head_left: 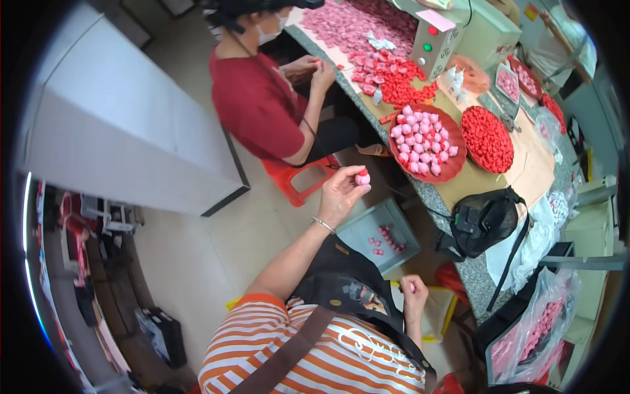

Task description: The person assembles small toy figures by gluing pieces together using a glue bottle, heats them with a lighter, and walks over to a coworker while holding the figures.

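Note:
My left hand (340,197) is raised over the floor, pinching a small round pink piece with a red cap (363,176) between thumb and fingertips. Lower and closer to my body, my right hand (413,297) is closed, its fingers curled; a bit of pink shows at the fingertips, too small to name. Below my left hand a grey plastic bin (401,226) holds several pink and red pieces. On the table to the right, a red scalloped bowl (457,157) is heaped with similar pink balls, some showing red parts.
Beside that bowl sits a basket of red pieces (487,139). A black mesh cap (485,223) lies on the granite table edge. Loose pink pieces (354,29) spread near a machine with buttons (436,49). A co-worker in red (262,105) sits on a red stool (305,180).

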{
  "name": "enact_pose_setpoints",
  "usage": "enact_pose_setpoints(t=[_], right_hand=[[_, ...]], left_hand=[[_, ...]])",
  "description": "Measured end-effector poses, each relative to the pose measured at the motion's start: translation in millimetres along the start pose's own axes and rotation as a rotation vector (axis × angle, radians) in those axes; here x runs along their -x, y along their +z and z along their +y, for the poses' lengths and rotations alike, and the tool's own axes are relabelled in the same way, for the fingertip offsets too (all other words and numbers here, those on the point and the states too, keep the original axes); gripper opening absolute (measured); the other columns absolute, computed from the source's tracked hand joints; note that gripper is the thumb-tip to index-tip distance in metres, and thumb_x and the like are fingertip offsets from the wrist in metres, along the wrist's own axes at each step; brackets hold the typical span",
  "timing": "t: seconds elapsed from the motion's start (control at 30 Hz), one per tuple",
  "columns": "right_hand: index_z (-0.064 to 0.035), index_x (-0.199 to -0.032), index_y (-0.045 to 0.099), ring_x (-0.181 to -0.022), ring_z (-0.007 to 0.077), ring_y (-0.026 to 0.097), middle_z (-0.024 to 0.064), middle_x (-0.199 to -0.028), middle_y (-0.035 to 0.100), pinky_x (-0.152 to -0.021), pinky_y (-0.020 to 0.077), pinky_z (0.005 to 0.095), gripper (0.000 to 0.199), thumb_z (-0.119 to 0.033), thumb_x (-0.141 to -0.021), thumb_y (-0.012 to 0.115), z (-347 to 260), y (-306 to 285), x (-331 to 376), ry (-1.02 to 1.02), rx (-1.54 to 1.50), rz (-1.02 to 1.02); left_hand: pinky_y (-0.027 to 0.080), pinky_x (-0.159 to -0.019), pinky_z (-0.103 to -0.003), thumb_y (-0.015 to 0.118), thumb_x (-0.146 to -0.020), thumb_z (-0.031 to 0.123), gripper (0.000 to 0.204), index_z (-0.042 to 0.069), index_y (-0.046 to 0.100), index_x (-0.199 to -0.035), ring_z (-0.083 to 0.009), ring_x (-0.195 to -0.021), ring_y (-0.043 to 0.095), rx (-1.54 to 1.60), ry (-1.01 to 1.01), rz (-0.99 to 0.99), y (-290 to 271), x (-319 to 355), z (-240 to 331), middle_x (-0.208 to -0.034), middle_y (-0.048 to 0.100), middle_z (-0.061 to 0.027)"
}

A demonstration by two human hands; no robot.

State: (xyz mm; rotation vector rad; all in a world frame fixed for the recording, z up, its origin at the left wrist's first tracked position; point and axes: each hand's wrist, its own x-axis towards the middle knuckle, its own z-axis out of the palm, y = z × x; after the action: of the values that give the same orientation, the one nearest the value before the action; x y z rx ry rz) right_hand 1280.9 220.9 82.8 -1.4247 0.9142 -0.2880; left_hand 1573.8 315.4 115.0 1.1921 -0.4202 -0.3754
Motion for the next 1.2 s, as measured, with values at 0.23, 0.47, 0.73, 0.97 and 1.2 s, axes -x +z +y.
enact_pose_setpoints(t=[0.23, 0.47, 0.73, 0.97, 1.2], right_hand=[[-0.0011, -0.092, 0.065, -0.069, 0.0115, 0.056, 0.0040, -0.074, 0.059, -0.067, 0.0449, 0.0242, 0.015, -0.006, -0.079, 0.070, -109, 143, -90, -0.203, 0.230, -0.267], [-0.0030, -0.109, 0.061, -0.068, 0.0145, 0.056, 0.0054, -0.075, 0.059, -0.065, 0.0464, 0.0259, 0.033, -0.002, -0.077, 0.070, -143, 221, -188, -0.244, 0.238, -0.099], [-0.0069, -0.122, 0.055, -0.059, 0.0168, 0.049, 0.0063, -0.076, 0.053, -0.056, 0.0445, 0.0297, 0.050, -0.004, -0.075, 0.071, -154, 250, -242, -0.385, 0.500, -0.170], [-0.0110, -0.124, 0.054, -0.061, 0.0199, 0.051, 0.0066, -0.075, 0.052, -0.057, 0.0459, 0.0319, 0.053, -0.005, -0.075, 0.071, -150, 243, -243, -0.422, 0.568, -0.202], [-0.0125, -0.124, 0.054, -0.070, 0.0252, 0.057, 0.0078, -0.078, 0.054, -0.064, 0.0483, 0.0361, 0.052, -0.005, -0.075, 0.070, -143, 227, -234, -0.490, 0.648, -0.207]], left_hand=[[0.051, -0.089, -0.027, 0.066, -0.077, -0.012, 0.039, -0.002, 0.057, -0.114, -0.0142, -0.102, 0.060, -0.049, -0.040, -0.080, -47, -112, -21, -0.109, 0.059, -0.0073], [0.053, -0.085, -0.026, 0.066, -0.076, -0.013, 0.038, -0.002, 0.058, -0.111, -0.0145, -0.098, 0.061, -0.036, -0.048, -0.091, -86, -159, -43, -0.107, 0.055, -0.0080], [0.055, -0.082, -0.025, 0.064, -0.076, -0.014, 0.036, -0.003, 0.059, -0.110, -0.0128, -0.092, 0.061, -0.001, -0.130, -0.014, -105, -163, -63, -0.102, 0.056, -0.0090], [0.055, -0.083, -0.026, 0.062, -0.077, -0.015, 0.035, -0.003, 0.059, -0.110, -0.0133, -0.092, 0.061, -0.036, -0.125, -0.073, -106, -154, -62, -0.103, 0.056, -0.0096], [0.054, -0.083, -0.027, 0.062, -0.077, -0.015, 0.037, -0.001, 0.059, -0.111, -0.0138, -0.094, 0.060, 0.044, -0.222, -0.146, -99, -140, -64, -0.104, 0.056, -0.0086]])
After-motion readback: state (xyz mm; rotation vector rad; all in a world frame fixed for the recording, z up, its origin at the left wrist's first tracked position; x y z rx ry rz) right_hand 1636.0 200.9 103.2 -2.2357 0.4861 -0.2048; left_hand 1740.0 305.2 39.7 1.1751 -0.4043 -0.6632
